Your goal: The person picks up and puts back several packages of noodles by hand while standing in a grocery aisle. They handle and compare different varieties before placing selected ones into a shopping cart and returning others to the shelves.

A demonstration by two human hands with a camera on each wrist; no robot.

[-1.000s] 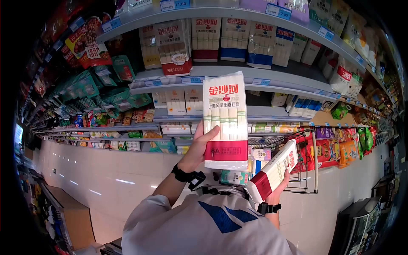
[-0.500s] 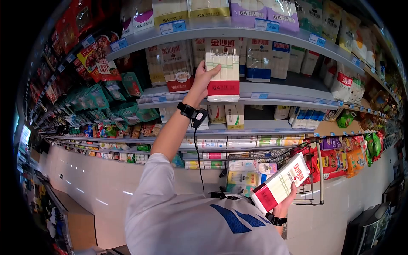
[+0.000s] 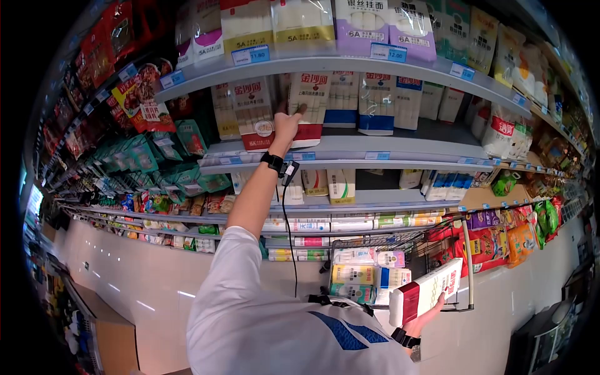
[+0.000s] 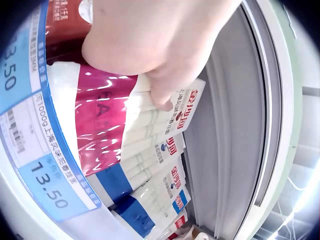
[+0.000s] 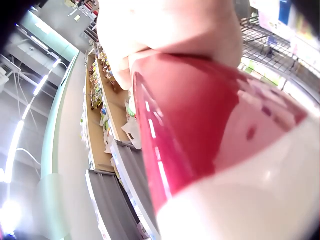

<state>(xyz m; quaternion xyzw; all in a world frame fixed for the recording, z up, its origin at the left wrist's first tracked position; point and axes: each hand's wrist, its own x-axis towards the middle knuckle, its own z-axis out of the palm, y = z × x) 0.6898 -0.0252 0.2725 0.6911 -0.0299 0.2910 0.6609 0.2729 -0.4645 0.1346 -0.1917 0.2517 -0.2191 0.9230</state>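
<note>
left hand (image 3: 287, 128) at the shelf (image 3: 406, 145), fingers holding a pack (image 3: 316, 100) by its side, seemingly to steady it upright; right hand's (image 3: 425, 320) fingers grip a second pack (image 3: 431, 292), tilted near the cart (image 3: 469, 265), likely leaving the left free.

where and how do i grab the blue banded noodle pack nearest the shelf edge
Probably mid-height, fingers and thumb on its side edges, straight from the front: the blue-banded noodle pack stands upright, broad face outward, and the upper shelf overhangs its top.

Packs (image 3: 376, 103) stand on the shelf (image 3: 437, 142), and more packs (image 3: 354, 275) lie in the cart (image 3: 467, 247) below.
</note>
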